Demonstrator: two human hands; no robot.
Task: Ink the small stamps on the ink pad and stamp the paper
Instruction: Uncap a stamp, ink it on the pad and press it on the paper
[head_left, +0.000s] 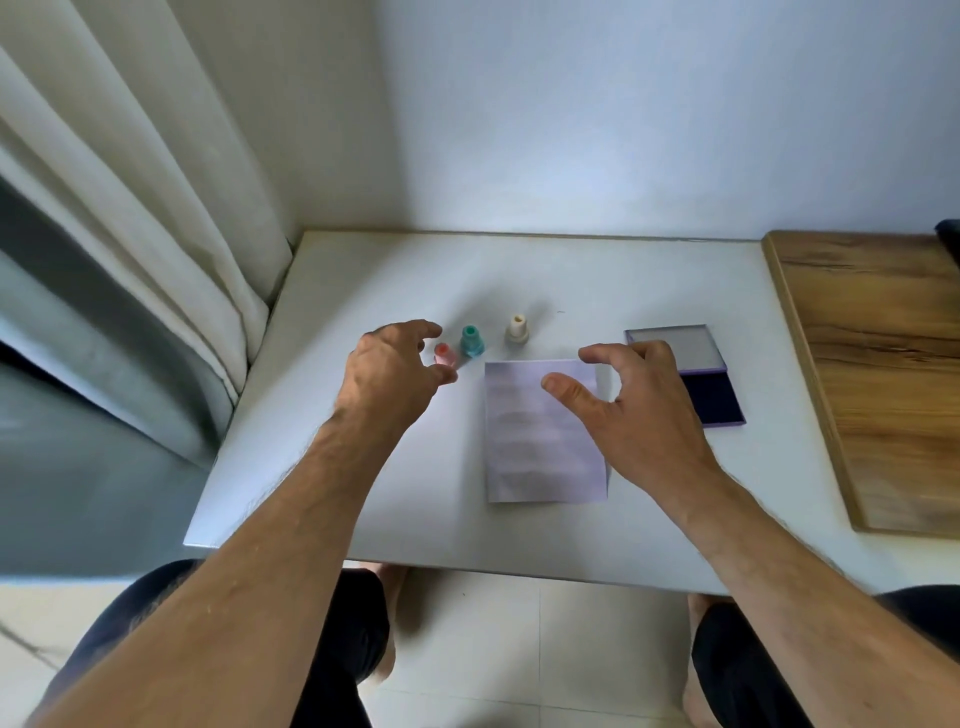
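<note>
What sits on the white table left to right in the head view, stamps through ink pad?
Small pink stamp → small teal stamp → small cream stamp → open purple ink pad. The white sheet of paper lies nearer, between the stamps and pad.

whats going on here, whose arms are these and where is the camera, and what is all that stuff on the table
There is no machine here. The camera sits on a person's head and looks down at their own two bare arms. On the white table stand three small stamps: pink stamp, teal stamp, cream stamp. In the middle lies a sheet of paper, and to its right an open ink pad with its lid raised. The left hand reaches around the pink stamp; the right hand hovers over the paper. Neither holds anything yet.
</note>
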